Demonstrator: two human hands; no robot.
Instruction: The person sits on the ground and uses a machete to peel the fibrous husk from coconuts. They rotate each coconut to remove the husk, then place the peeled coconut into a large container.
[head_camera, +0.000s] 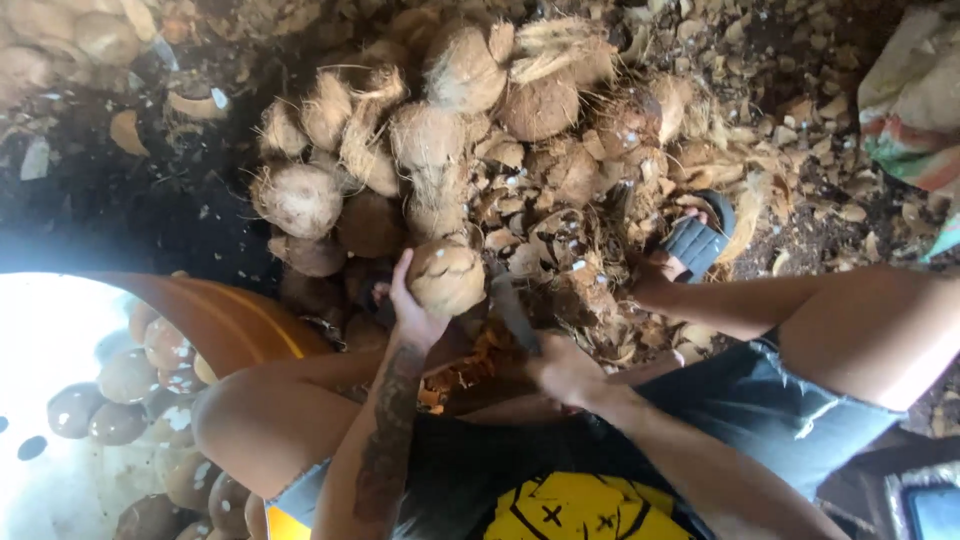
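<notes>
Sitting low over a heap of husked coconuts, knees spread, a sandalled foot planted at the heap's right edge

Cupping one husked coconut in the left hand, fingers curled up around its left and lower side, thumb side hidden behind the shell; holding it raised just ahead of the lap, at the near edge of the heap, rounded and with no clear long axis showing

Gripping a dark blade in the right hand, fist closed on the handle, blade slanting up and leftward toward the coconut, tip lying just beside its lower right flank; touching or not, cannot tell

Keeping the coconut straight ahead and slightly left of the body's midline, nearer the left hand, the right hand lower and to the right

Showing at the left a curved orange tub rim, with peeled brownish coconuts lying beyond it in glare; shell fragments littering the dark ground
</notes>
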